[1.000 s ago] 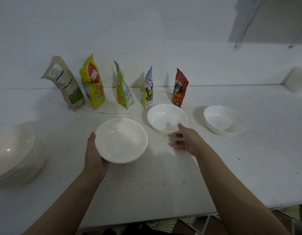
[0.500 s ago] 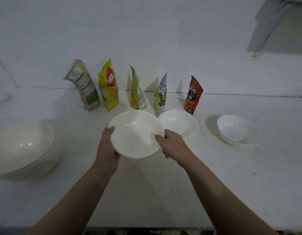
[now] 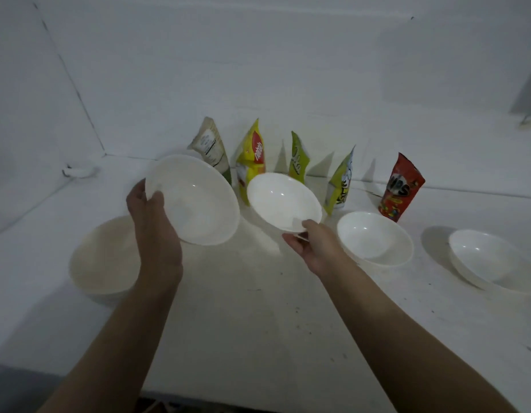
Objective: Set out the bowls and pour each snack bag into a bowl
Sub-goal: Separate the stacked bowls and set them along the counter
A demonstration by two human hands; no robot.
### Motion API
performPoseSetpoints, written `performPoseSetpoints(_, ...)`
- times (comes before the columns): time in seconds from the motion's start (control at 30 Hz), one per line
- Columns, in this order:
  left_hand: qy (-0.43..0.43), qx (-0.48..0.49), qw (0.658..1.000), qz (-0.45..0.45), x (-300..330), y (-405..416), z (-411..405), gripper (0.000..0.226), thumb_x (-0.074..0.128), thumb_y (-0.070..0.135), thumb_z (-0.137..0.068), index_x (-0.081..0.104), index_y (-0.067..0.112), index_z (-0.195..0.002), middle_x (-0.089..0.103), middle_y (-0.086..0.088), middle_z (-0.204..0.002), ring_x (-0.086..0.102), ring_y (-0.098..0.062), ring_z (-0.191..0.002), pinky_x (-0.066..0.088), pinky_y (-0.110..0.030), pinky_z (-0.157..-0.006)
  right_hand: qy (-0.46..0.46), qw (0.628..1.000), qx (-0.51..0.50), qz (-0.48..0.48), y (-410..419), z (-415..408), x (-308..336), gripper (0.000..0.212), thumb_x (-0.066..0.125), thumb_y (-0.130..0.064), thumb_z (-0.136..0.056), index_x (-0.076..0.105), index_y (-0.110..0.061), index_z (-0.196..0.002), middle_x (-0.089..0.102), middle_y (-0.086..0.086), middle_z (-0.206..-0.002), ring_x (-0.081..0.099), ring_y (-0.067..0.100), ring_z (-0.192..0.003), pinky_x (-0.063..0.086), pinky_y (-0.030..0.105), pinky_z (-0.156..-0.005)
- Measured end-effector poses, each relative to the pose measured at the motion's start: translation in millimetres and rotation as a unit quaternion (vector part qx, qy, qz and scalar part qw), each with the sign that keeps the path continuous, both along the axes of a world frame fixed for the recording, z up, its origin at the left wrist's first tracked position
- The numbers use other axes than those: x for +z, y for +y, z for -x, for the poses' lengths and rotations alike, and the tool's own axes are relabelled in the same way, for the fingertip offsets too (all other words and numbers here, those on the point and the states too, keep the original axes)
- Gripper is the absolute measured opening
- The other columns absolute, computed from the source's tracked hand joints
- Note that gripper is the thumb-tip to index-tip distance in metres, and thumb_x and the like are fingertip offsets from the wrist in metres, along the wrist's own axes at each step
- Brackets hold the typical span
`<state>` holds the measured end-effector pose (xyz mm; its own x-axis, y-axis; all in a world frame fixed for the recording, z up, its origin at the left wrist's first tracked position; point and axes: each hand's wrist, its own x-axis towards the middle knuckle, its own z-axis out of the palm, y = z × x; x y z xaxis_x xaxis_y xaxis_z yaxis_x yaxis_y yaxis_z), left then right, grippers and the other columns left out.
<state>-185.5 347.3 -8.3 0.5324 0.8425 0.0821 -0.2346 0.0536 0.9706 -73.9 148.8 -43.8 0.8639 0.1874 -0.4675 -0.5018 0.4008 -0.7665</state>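
Nearest, the left hand [image 3: 152, 213] pinches the rim of a wide white glossy bowl [image 3: 195, 201], thumb inside, fingers behind, holding it tilted above the white tabletop [image 3: 258, 323]. The right hand [image 3: 313, 245] pinches the near rim of a smaller white glazed bowl [image 3: 283, 201], also lifted. Both look stiff, slick and breakable, so a rim grip with the thumb hooked inside seems safest. Beyond stand five upright snack bags [image 3: 252, 162], unopened as far as I can tell.

A yellow snack bag [image 3: 250, 162] near the table's back edge reads "nabati" on a red patch; a red bag [image 3: 399, 188] shows "IPS".
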Motion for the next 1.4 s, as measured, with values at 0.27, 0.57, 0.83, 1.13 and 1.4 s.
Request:
performPoseSetpoints(0.27, -0.004, -0.06, 0.998, -0.02, 8.2, 57.6, 6.4, 0.024, 0.041, 0.043, -0.087, 0.045, 0.056, -0.107, 0.054, 0.011, -0.122, 0.052, -0.018, -0.116, 0.045, -0.051, -0.103, 0.055, 0.996, -0.048, 0.048, 48.5, 12.2, -25.1, 0.044, 0.048, -0.001, -0.1, 0.035, 0.006, -0.141, 0.043, 0.023, -0.135, 0.057, 0.032, -0.084, 0.053, 0.045, -0.081)
performPoseSetpoints(0.57, -0.023, -0.088, 0.994, 0.054, 0.7, 122.6, 2.4, 0.026, 0.04, 0.034, -0.1, 0.044, 0.042, -0.125, 0.054, 0.012, -0.119, 0.054, -0.015, -0.114, 0.051, -0.04, -0.09, 0.087, 0.986, -0.139, 0.042, 106.6, 55.0, -22.2, 0.042, 0.048, -0.017, -0.097, 0.039, -0.016, -0.138, 0.045, 0.005, -0.098, 0.041, 0.016, -0.061, 0.039, 0.026, -0.049)
performPoseSetpoints(0.83, -0.003, -0.106, 0.968, 0.228, -23.4, 201.8, -16.4, 0.042, 0.045, 0.036, -0.099, 0.046, 0.02, -0.139, 0.06, -0.004, -0.13, 0.06, -0.024, -0.115, 0.053, -0.043, -0.093, -0.042, 0.963, 0.087, 0.25, 169.5, 55.7, -3.7, 0.029, 0.051, -0.038, -0.097, 0.06, -0.02, -0.118, 0.06, 0.0, -0.115, 0.059, 0.019, -0.094, 0.054, 0.037, -0.082)
performPoseSetpoints(1.13, 0.202, -0.114, 0.954, 0.19, -66.3, 228.4, -35.7, 0.05, 0.043, 0.037, -0.1, 0.043, 0.013, -0.144, 0.053, -0.01, -0.138, 0.056, -0.032, -0.115, 0.05, -0.035, -0.079, -0.086, 0.91, 0.274, 0.3, 186.1, 74.4, -8.5, 0.044, 0.056, -0.055, -0.089, 0.051, -0.038, -0.129, 0.057, -0.005, -0.129, 0.055, 0.024, -0.116, 0.05, 0.051, -0.097)
performPoseSetpoints(1.4, 0.306, -0.138, 0.942, 0.012, -89.9, 195.4, -53.2, 0.043, 0.026, 0.021, -0.107, 0.035, 0.001, -0.144, 0.039, -0.023, -0.148, 0.039, -0.036, -0.134, 0.034, -0.035, -0.102, -0.118, 0.913, 0.23, 0.315, 171.6, 75.7, -0.8, 0.027, 0.046, -0.025, -0.097, 0.062, -0.046, -0.094, 0.068, -0.006, -0.107, 0.067, 0.021, -0.096, 0.06, 0.045, -0.081)
